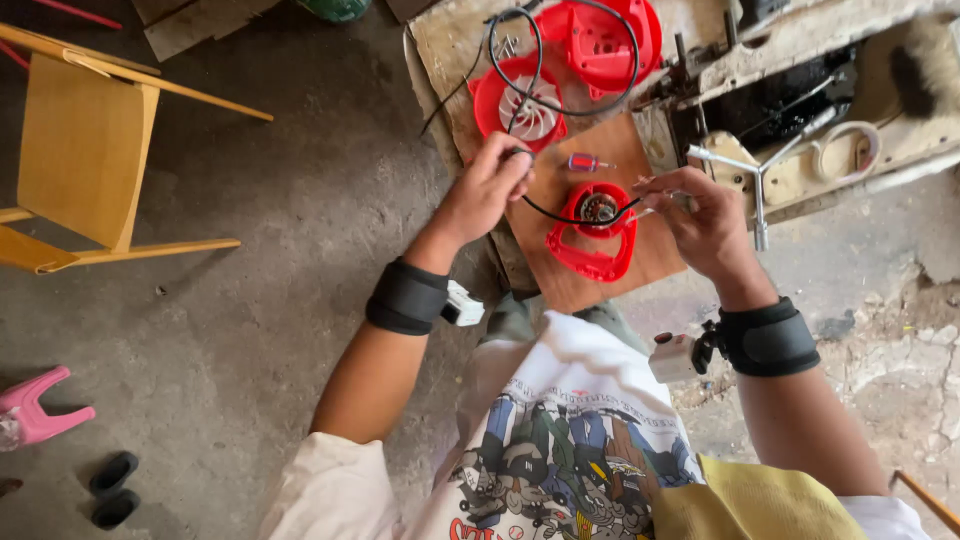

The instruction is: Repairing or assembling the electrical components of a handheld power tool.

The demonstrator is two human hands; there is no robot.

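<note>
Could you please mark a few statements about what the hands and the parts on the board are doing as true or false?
1. The left hand pinches a black cable. True.
2. A red housing with a motor inside lies on the wooden board. True.
3. The right hand holds the small screwdriver. False: it lies on the board, apart from both hands.
4. A blue chair stands on the left. False: the chair is yellow wood.
5. Both wrists wear black bands. True.

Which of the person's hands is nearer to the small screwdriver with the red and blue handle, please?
Left. The left hand pinches the black cable just beside the screwdriver; the right hand sits farther away, across the red plastic motor housing.
</note>
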